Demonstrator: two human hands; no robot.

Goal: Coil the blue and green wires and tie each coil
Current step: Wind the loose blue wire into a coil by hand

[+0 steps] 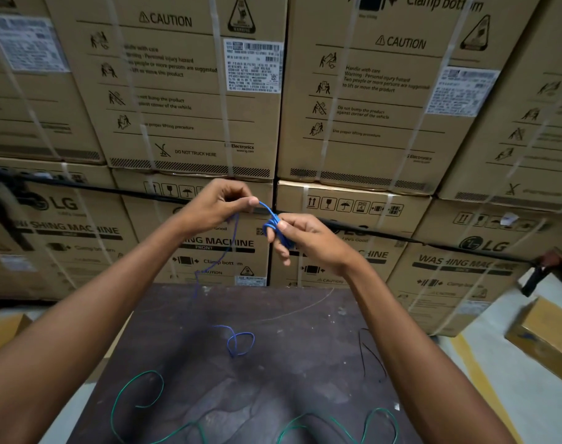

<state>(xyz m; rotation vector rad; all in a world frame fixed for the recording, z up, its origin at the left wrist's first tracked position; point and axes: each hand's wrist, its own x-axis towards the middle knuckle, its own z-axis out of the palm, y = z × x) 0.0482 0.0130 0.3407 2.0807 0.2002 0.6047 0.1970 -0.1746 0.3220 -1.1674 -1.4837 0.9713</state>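
Both hands are raised above a dark table (273, 373). My right hand (308, 240) carries a small coil of the blue wire (273, 226) wound around its fingers, with the thumb pressed on it. My left hand (220, 203) pinches the same wire a short way up from the coil. From there the loose blue strand drops to the table and ends in a small loop (240, 342). The green wire (135, 398) lies uncoiled in wide curves along the table's near edge, touched by neither hand.
Stacked cardboard washing machine boxes (196, 100) form a wall just behind the table. A thin black wire (368, 355) lies on the table's right side. A small cardboard box (549, 338) sits on the floor at right. A black cable (433, 243) runs across the boxes.
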